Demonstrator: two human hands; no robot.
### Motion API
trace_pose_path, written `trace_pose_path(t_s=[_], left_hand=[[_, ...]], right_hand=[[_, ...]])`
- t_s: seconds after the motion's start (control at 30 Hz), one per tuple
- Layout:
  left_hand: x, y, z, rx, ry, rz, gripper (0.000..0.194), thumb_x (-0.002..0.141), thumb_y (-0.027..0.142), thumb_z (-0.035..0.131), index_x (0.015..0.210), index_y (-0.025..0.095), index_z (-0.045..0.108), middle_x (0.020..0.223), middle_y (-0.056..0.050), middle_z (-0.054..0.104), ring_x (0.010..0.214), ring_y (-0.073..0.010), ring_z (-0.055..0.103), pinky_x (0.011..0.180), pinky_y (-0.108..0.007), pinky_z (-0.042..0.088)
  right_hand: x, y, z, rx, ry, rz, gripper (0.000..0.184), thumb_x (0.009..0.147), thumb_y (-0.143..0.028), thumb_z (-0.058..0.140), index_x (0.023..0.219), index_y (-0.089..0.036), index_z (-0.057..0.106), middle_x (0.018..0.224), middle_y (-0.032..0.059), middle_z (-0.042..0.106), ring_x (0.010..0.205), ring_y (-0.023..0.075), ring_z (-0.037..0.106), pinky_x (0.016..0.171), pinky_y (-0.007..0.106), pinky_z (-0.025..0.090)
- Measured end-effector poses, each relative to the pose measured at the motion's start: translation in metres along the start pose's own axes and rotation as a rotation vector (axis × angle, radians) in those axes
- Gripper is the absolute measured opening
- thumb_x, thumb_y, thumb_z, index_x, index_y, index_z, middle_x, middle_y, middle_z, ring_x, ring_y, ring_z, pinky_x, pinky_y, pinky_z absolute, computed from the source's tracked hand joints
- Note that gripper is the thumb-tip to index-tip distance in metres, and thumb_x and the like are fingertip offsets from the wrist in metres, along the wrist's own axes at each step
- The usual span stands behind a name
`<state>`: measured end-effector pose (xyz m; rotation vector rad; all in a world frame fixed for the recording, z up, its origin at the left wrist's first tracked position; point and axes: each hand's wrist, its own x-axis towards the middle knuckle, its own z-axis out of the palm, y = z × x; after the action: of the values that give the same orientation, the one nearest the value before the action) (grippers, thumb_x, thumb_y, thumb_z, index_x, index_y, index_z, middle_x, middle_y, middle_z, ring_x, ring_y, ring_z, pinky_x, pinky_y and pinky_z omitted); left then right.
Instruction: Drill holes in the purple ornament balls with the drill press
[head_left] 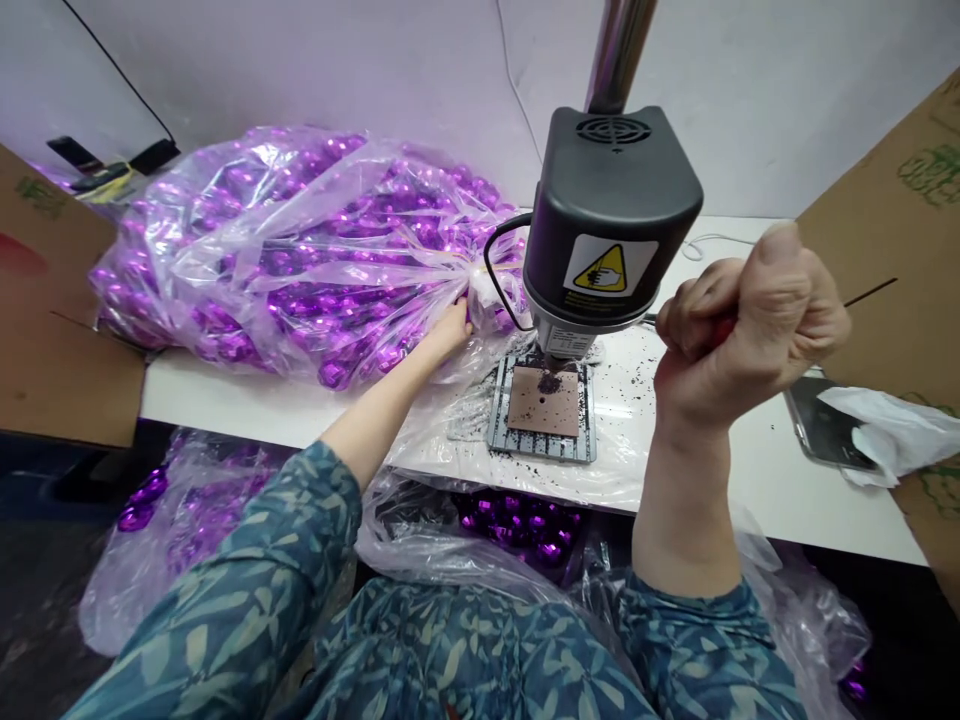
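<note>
Head view: the right hand (757, 320) closes fully around a red handle (721, 330), best moved evenly, while the left hand (452, 328), closure impossible to tell, touches the far-left bag (300, 260), safest clear of the drill (611, 190).

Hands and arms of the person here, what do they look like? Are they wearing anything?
The left hand and right hand have no gloves, and I see no watch or bracelet on the wrists. The left sleeve and right sleeve are blue-green with pale leafy shapes, and both stop well before the wrists.
</note>
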<state>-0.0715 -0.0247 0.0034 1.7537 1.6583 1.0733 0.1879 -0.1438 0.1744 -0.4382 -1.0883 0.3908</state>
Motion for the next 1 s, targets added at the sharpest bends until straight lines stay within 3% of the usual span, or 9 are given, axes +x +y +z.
trace_pose_path(t_s=[0.07, 0.13, 0.23, 0.37, 0.47, 0.6, 0.77, 0.9, 1.0], left_hand=[[-0.024, 0.008, -0.007, 0.107, -0.031, -0.043, 0.03, 0.086, 0.019, 0.071, 0.116, 0.016, 0.07, 0.099, -0.015, 0.073, 0.108, -0.0378, 0.069, 0.102, -0.053, 0.052], [-0.051, 0.017, -0.014, 0.068, -0.012, -0.024, 0.034, 0.092, 0.03, 0.068, 0.124, 0.018, 0.068, 0.109, -0.015, 0.073, 0.107, -0.0341, 0.069, 0.1, -0.051, 0.054], [-0.089, 0.031, -0.016, -0.246, -0.007, -0.051, 0.042, 0.1, 0.048, 0.059, 0.135, 0.024, 0.062, 0.12, -0.014, 0.071, 0.091, -0.0242, 0.072, 0.083, -0.042, 0.061], [-0.117, 0.048, -0.003, -0.693, -0.174, -0.186, 0.045, 0.1, 0.056, 0.058, 0.133, 0.025, 0.061, 0.111, -0.011, 0.073, 0.082, -0.021, 0.074, 0.074, -0.042, 0.065], [-0.124, 0.054, 0.014, -0.86, -0.26, -0.263, 0.044, 0.094, 0.053, 0.067, 0.125, 0.022, 0.063, 0.108, -0.011, 0.075, 0.086, -0.0226, 0.076, 0.079, -0.045, 0.067], [-0.123, 0.056, 0.034, -0.89, -0.231, -0.3, 0.044, 0.086, 0.045, 0.077, 0.12, 0.023, 0.061, 0.11, -0.007, 0.076, 0.091, -0.0207, 0.076, 0.082, -0.042, 0.065], [-0.123, 0.054, 0.053, -0.819, -0.206, -0.212, 0.04, 0.091, 0.05, 0.07, 0.116, 0.025, 0.054, 0.11, -0.005, 0.074, 0.098, -0.0182, 0.075, 0.09, -0.038, 0.062], [-0.129, 0.049, 0.064, -0.732, -0.156, -0.105, 0.051, 0.081, 0.048, 0.083, 0.116, 0.022, 0.055, 0.111, -0.006, 0.072, 0.101, -0.0193, 0.072, 0.092, -0.037, 0.061], [-0.132, 0.047, 0.069, -0.777, -0.138, -0.102, 0.061, 0.077, 0.049, 0.088, 0.123, 0.021, 0.059, 0.12, -0.009, 0.071, 0.106, -0.0222, 0.071, 0.095, -0.04, 0.061]], right_hand=[[-0.001, 0.002, 0.0, 0.015, 0.013, -0.011, 0.049, 0.088, -0.04, 0.067, 0.05, -0.019, 0.045, 0.041, -0.0063, 0.036, 0.033, 0.0032, 0.03, 0.036, 0.025, 0.019], [-0.002, 0.002, 0.001, 0.034, 0.021, -0.012, 0.049, 0.087, -0.041, 0.069, 0.05, -0.019, 0.045, 0.041, -0.0061, 0.035, 0.032, 0.0042, 0.029, 0.035, 0.027, 0.017], [-0.003, 0.001, 0.003, 0.03, 0.038, -0.008, 0.049, 0.088, -0.04, 0.068, 0.05, -0.02, 0.044, 0.04, -0.0054, 0.035, 0.033, 0.0056, 0.028, 0.036, 0.029, 0.013], [-0.004, -0.001, 0.004, 0.013, 0.037, -0.006, 0.048, 0.089, -0.04, 0.067, 0.051, -0.02, 0.044, 0.041, -0.0053, 0.036, 0.034, 0.0056, 0.028, 0.036, 0.03, 0.014], [-0.005, -0.001, 0.002, 0.027, 0.021, -0.003, 0.048, 0.089, -0.042, 0.067, 0.052, -0.02, 0.046, 0.042, -0.0059, 0.036, 0.034, 0.0045, 0.029, 0.036, 0.028, 0.017], [-0.007, -0.001, 0.002, -0.009, 0.013, -0.013, 0.049, 0.091, -0.043, 0.065, 0.055, -0.019, 0.043, 0.044, -0.0062, 0.036, 0.036, 0.0033, 0.032, 0.039, 0.026, 0.022], [-0.009, -0.003, 0.001, -0.159, -0.008, -0.007, 0.058, 0.092, -0.059, 0.059, 0.056, -0.02, 0.034, 0.045, -0.0063, 0.032, 0.038, 0.0026, 0.03, 0.04, 0.025, 0.027], [-0.011, -0.005, 0.001, -0.174, -0.017, -0.012, 0.057, 0.093, -0.059, 0.056, 0.057, -0.02, 0.035, 0.046, -0.0059, 0.032, 0.038, 0.0021, 0.03, 0.041, 0.024, 0.027], [-0.011, -0.006, 0.002, -0.097, -0.003, -0.018, 0.057, 0.091, -0.056, 0.061, 0.055, -0.02, 0.037, 0.045, -0.0056, 0.033, 0.038, 0.0037, 0.032, 0.042, 0.026, 0.026]])
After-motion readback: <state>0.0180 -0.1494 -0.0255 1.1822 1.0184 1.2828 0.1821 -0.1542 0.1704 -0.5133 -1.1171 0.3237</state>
